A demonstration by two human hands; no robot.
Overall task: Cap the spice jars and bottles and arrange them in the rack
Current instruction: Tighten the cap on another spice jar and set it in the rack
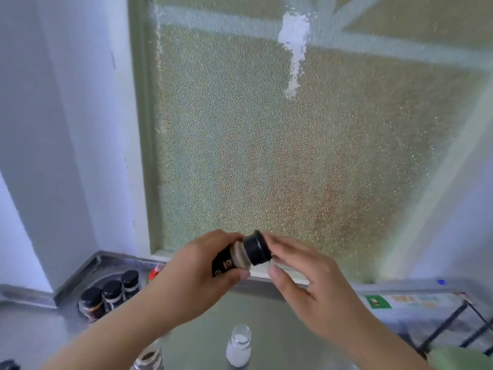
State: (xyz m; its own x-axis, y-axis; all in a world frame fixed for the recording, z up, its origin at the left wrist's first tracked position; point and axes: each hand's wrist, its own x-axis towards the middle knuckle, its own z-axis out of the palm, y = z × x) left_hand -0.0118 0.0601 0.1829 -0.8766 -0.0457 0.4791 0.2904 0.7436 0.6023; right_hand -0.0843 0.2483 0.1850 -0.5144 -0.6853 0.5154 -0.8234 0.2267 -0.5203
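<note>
My left hand [198, 268] grips a small spice jar [231, 259] with a dark label, held tilted in front of the window. A black cap [257, 247] sits on the jar's mouth. My right hand [301, 273] holds that cap with its fingers round it; the hand is blurred. Three capped jars with black lids [110, 293] stand in a row at the back left. An uncapped jar of white powder [239, 348] stands on the counter below my hands. Another uncapped jar with brown contents [149, 359] shows at the bottom edge.
A frosted window [293, 145] fills the wall ahead above a steel counter [256, 311]. A black wire rack [458, 327] stands at the right. A red-capped bottle [155, 272] peeks out behind my left hand. A green object [458, 357] lies at the bottom right.
</note>
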